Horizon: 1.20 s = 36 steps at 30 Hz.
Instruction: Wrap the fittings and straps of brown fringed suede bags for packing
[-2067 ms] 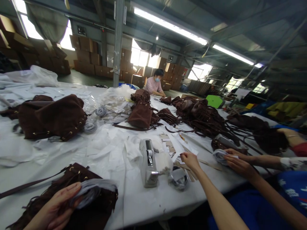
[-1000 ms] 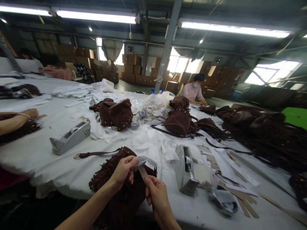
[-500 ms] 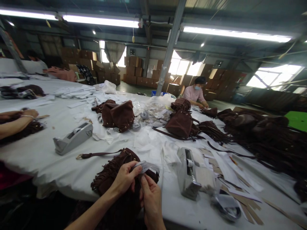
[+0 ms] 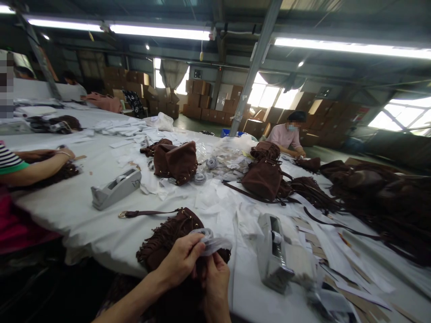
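Grey roll (image 4: pixel 217 246) is in the lower middle of the frame. The left hand (image 4: pixel 186 259) has its grip closed on it. The right hand (image 4: pixel 217 276) has its fingertips at the roll's bottom edge, but I cannot tell if its grip pinches anything. Under the hands is a brown fringed bag (image 4: pixel 166 237) on the white worktop (image 4: pixel 111 235). One tape holder (image 4: pixel 274 258) stands to the right, and another tape holder (image 4: pixel 116 190) is at middle left. A person in pink (image 4: pixel 281 137) sits at upper right.
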{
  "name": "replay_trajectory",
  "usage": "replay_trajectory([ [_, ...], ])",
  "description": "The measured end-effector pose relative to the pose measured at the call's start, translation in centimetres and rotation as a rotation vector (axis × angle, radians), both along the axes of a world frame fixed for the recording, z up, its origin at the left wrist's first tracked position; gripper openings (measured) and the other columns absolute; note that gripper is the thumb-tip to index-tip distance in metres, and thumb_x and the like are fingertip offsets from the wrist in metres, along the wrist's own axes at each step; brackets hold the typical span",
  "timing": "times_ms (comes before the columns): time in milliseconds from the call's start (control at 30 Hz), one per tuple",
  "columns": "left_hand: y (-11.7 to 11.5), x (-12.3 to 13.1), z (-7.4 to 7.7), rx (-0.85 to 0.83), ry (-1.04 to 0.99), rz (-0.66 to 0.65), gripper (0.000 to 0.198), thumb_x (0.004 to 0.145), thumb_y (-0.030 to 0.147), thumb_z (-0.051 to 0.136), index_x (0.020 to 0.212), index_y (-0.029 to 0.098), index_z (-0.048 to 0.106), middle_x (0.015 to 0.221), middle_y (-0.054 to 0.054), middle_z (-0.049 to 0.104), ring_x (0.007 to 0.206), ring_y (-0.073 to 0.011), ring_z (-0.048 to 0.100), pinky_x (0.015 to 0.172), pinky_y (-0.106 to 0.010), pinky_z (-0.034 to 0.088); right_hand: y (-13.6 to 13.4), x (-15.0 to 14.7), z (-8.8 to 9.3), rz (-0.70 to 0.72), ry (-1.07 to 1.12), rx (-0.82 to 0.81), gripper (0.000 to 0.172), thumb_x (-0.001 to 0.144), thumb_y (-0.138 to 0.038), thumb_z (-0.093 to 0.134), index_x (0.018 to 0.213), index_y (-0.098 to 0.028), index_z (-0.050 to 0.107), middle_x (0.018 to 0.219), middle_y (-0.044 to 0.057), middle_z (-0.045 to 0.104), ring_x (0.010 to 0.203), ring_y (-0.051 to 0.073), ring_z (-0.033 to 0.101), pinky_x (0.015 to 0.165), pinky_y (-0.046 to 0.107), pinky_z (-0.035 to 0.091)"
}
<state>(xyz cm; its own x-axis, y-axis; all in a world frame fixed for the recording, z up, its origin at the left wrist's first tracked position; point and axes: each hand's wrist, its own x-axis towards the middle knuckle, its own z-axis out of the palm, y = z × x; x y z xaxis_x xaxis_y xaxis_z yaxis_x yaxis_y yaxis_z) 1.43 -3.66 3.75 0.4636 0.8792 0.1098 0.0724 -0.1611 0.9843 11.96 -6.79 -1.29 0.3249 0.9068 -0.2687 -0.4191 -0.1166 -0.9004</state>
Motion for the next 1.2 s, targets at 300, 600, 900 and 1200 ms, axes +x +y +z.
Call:
replay_trajectory([
  [300, -1.4, 0.5, 0.1, -0.134, -0.165, -0.005, 0.053, 0.087, 0.040, 0.051, 0.129, 0.024, 0.023, 0.088, -0.007, 0.065, 0.038, -0.0107, 0.054, 0.032, -0.019, 0.039, -0.1, 0.3, 1.5, 0.219, 0.463, 0.032, 0.045, 0.060, -0.051, 0.072, 0.044, -0.021, 0.043, 0.031, -0.009, 0.029, 0.028, 0.005, 0.028, 0.031, 0.019, 0.028],
  [600, 0.2, 0.4, 1.5, -0.278, -0.239, -0.124, 0.047, 0.084, 0.046, 0.055, 0.118, 0.016, 0.045, 0.071, -0.005, 0.066, 0.034, -0.0128, 0.055, 0.030, -0.020, 0.041, -0.2, 1.4, 1.8, 0.234, 0.360, 0.191, 0.029, 0.071, -0.043, 0.071, 0.064, -0.020, 0.055, 0.038, -0.008, 0.041, 0.034, 0.009, 0.041, 0.039, 0.023, 0.040],
  [900, 1.1, -0.2, 0.1, -0.215, -0.183, -0.110, 0.039, 0.083, 0.049, 0.055, 0.098, 0.014, 0.057, 0.062, -0.002, 0.060, 0.035, -0.0143, 0.057, 0.030, -0.019, 0.040, -0.1, 2.3, 2.2, 0.132, 0.140, 0.026, 0.035, 0.059, -0.042, 0.081, 0.071, -0.016, 0.061, 0.051, -0.006, 0.051, 0.036, 0.002, 0.032, 0.035, 0.016, 0.021],
  [1200, 2.3, -0.8, 1.1, -0.192, -0.078, -0.171, 0.036, 0.084, 0.049, 0.053, 0.098, 0.016, 0.055, 0.070, -0.002, 0.060, 0.033, -0.0112, 0.055, 0.028, -0.017, 0.038, 0.0, 1.3, 2.5, 0.105, 0.187, 0.044, 0.034, 0.060, -0.038, 0.081, 0.079, -0.016, 0.065, 0.057, -0.004, 0.058, 0.041, 0.004, 0.040, 0.040, 0.016, 0.033],
])
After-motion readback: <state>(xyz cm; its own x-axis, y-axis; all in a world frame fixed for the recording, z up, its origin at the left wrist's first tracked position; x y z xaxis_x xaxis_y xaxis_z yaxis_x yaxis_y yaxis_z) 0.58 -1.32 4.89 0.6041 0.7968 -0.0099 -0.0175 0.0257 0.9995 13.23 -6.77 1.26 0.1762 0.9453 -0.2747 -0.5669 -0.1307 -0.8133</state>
